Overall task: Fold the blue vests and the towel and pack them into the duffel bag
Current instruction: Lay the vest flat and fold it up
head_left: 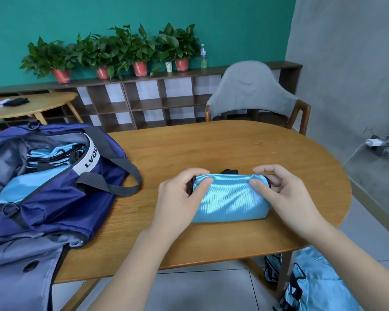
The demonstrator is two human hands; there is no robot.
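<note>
A shiny light-blue vest [230, 198] with black trim lies folded into a small bundle on the wooden table [189, 153]. My left hand [180, 194] holds its left end, thumb on top and fingers curled round the edge. My right hand [285, 194] holds the right end, thumb pressing the top fold and fingers curled behind. The open navy duffel bag [61, 194] sits at the table's left, with several folded blue vests [47, 158] inside. More blue vests [312, 279] lie in a heap below the table at the lower right.
A grey-backed wooden chair [254, 93] stands behind the table. A low shelf unit [144, 97] with potted plants [121, 48] lines the green wall. A small round table [32, 106] is at the far left. A charger [375, 143] is plugged in at the right.
</note>
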